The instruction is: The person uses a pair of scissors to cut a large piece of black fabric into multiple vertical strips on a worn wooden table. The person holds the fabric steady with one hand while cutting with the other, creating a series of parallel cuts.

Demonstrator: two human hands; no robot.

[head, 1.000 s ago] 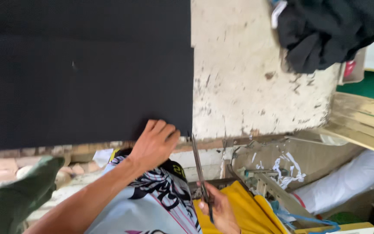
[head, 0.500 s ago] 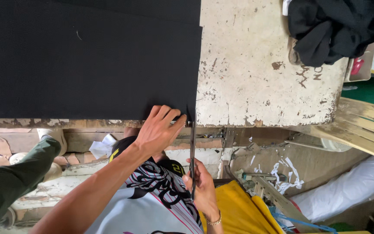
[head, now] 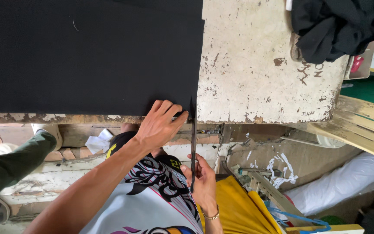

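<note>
The left hand [head: 159,125] lies flat on the near corner of the big black cloth sheet [head: 87,56] covering the worn white tabletop [head: 260,65]. The right hand [head: 202,182] has a closed grip on long dark scissors [head: 193,143], whose blades meet the cloth's edge.

Head view, steeply down, close

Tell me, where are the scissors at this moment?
In the head view, the scissors stand near the centre, at the black sheet's right edge by the table front; the right hand holds them, the left hand just beside.
</note>
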